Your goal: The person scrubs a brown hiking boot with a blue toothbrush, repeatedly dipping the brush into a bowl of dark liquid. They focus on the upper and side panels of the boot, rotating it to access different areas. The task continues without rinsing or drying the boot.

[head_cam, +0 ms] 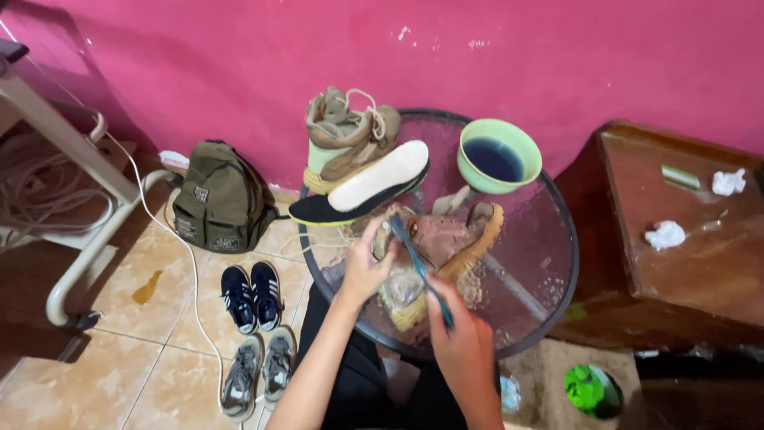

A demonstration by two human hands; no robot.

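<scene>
A tan boot (pixel 454 239) lies on its side on the round glass table (pixel 541 239). My left hand (pixel 362 267) grips its left end, steadying it. My right hand (pixel 461 342) holds a blue toothbrush (pixel 418 267) by the handle, bristle end up against the boot's wet side. A second tan boot (pixel 346 135) stands upright at the table's far left. Two insoles (pixel 370 187), one white and one black, lean against that boot.
A green bowl (pixel 499 157) of dark water sits at the table's back. A wooden cabinet (pixel 676 231) with crumpled tissues stands right. On the tile floor: an olive backpack (pixel 220 199), navy sneakers (pixel 251 295), grey sneakers (pixel 259 370), a white cable (pixel 191 263), a green object (pixel 589 388).
</scene>
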